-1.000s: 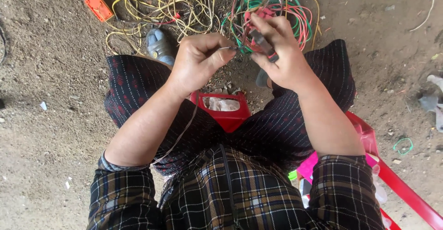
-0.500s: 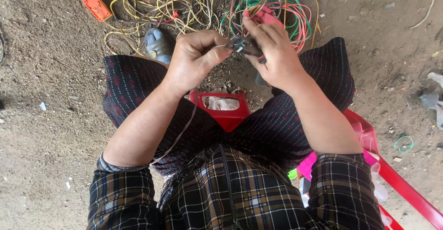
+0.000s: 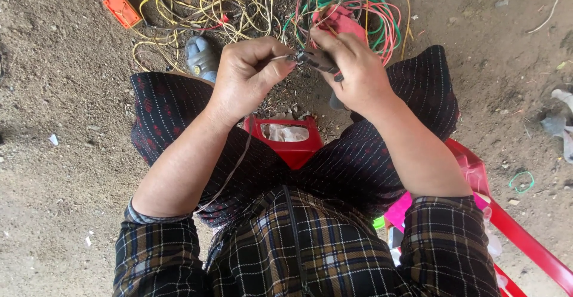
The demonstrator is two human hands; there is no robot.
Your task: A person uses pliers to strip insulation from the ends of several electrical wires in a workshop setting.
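Observation:
My left hand (image 3: 248,76) pinches the end of a thin pale wire (image 3: 236,163) that hangs down along my forearm to my lap. My right hand (image 3: 352,70) grips a small dark tool (image 3: 316,59) whose tip meets the wire end between the two hands. Both hands are held above my knees, over the dirt ground. A small red box (image 3: 286,145) with pale scraps inside sits between my thighs, just below the hands.
Tangled yellow wires (image 3: 203,5) and green, pink and red wires (image 3: 358,5) lie on the dirt ahead. An orange block (image 3: 122,9) lies far left, a grey sandal (image 3: 202,57) by my left knee. A red plastic seat edge (image 3: 513,231) shows at the right.
My hands have come together: the right hand with the tool moved left to meet the left hand's wire end. The hands sit slightly lower in view.

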